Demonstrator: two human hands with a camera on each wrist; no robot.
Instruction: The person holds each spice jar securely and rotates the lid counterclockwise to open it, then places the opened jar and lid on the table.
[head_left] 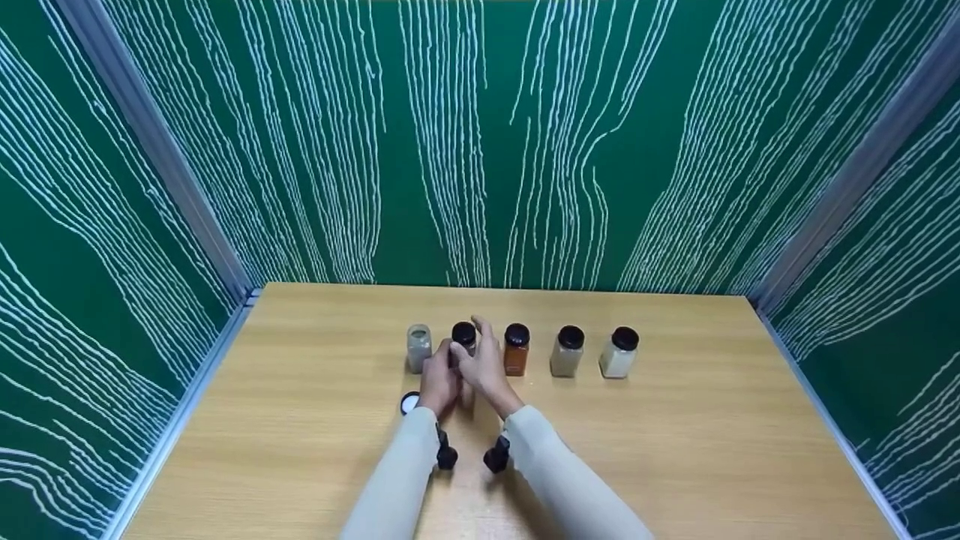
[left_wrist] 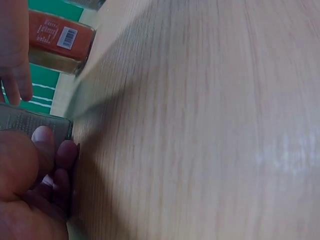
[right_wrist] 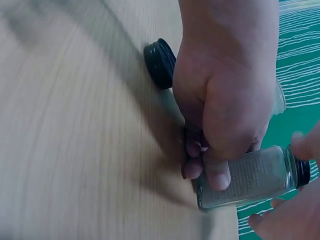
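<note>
A glass spice jar with a black lid and greyish contents stands on the table. My left hand grips it low down, thumb against the printed side and fingers curled round behind. My right hand is at the jar's top, thumb by the lid and the other fingers spread on the far side. To the left stands a similar glass jar with no lid. A black lid with a white inside lies upturned on the table, near my left wrist.
Right of my hands stand a jar of orange-red spice, a jar with pale grey contents and a jar with whitish contents, all black-lidded. Behind the wooden table rises a green wall with white lines.
</note>
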